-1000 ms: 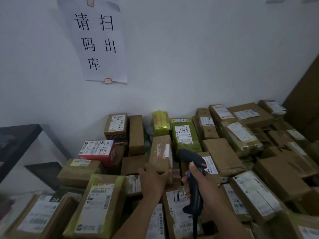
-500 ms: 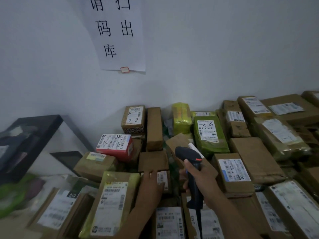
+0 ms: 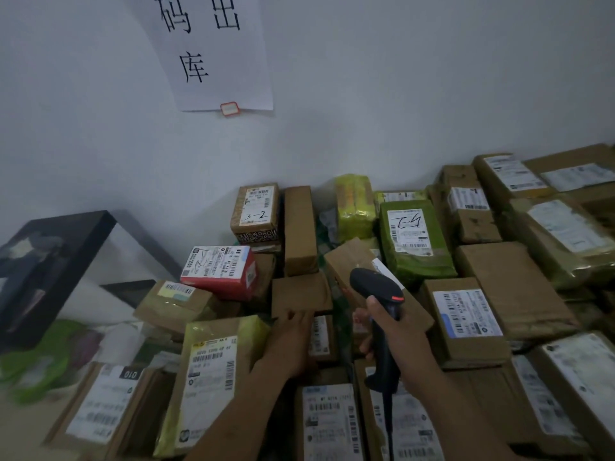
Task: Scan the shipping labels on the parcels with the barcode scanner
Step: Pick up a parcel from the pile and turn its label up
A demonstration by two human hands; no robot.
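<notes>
Many taped cardboard parcels with white shipping labels lie piled against the wall. My right hand (image 3: 397, 331) grips the handle of a black barcode scanner (image 3: 374, 286), whose head points away over a tilted brown parcel (image 3: 347, 257). My left hand (image 3: 289, 341) reaches forward, its fingertips touching the near edge of a plain brown box (image 3: 299, 292) that shows no label. A red box (image 3: 218, 272) with a label sits left of that, and a green parcel (image 3: 412, 237) lies beyond the scanner. A yellow-taped parcel (image 3: 213, 377) lies under my left forearm.
A paper sign (image 3: 213, 51) with large characters hangs on the white wall. A black frame (image 3: 50, 257) leans at the left, with a green bag (image 3: 36, 361) below it. More labelled boxes (image 3: 466, 317) fill the right side.
My left hand has let go of the tilted brown parcel and moved down and left to the plain brown box. The view has shifted left. The scanner stays in my right hand.
</notes>
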